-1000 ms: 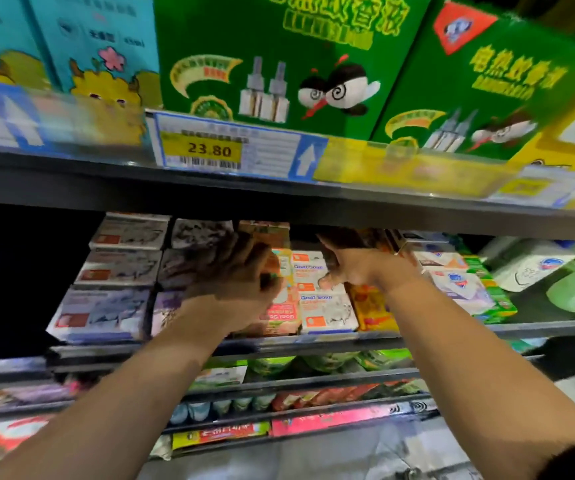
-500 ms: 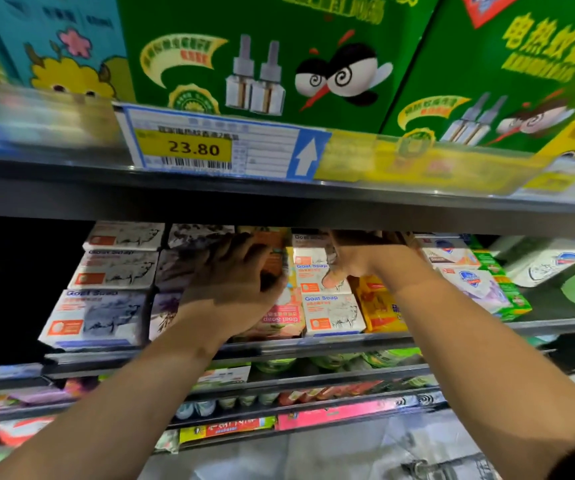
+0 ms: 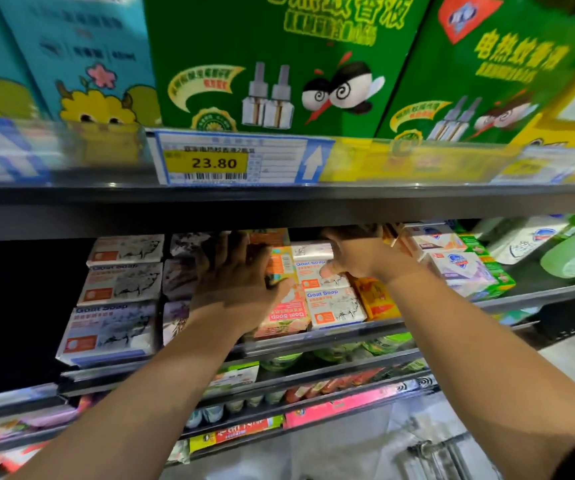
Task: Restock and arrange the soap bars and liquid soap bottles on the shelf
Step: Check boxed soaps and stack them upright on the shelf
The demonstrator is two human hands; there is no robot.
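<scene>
Our right hand point(image 3: 359, 259) pinches the top Goat Soap box point(image 3: 314, 252). We seat it flush on the stack point(image 3: 334, 308) beneath our thumb, with our left hand point(image 3: 241, 289), grip unclear, bracing the orange boxes point(image 3: 281, 265) alongside.

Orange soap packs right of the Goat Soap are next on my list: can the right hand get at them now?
Probably yes, once freed: the right hand grips the Goat Soap boxes right beside the orange soap packs, whose fronts lie uncovered.

Right hand point(image 3: 359, 261) fingers shadowed atop Goat Soap box point(image 3: 308, 271), left price labels point(image 3: 9, 150) blurred
</scene>
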